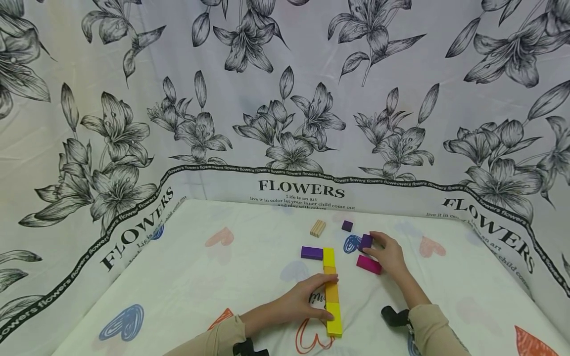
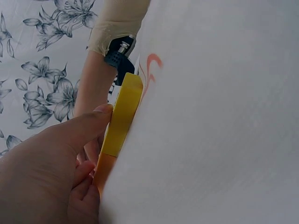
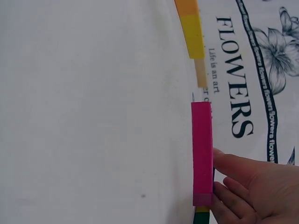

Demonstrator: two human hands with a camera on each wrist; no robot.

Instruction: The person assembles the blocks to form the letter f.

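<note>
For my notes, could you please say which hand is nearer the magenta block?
Right: the right hand pinches a purple block just beyond the magenta block; the left hand grips the yellow-orange block row, farther left.

A near yellow block (image 1: 334, 321), an orange section (image 1: 332, 293) and a far yellow block (image 1: 328, 257) lie end to end in one narrow, straight row on the tabletop (image 1: 178, 287). A dark purple rectangular block (image 1: 365, 242) is located right of the row, immediately beyond the magenta block (image 1: 369, 265); its contact with the tabletop is indeterminate.
</note>
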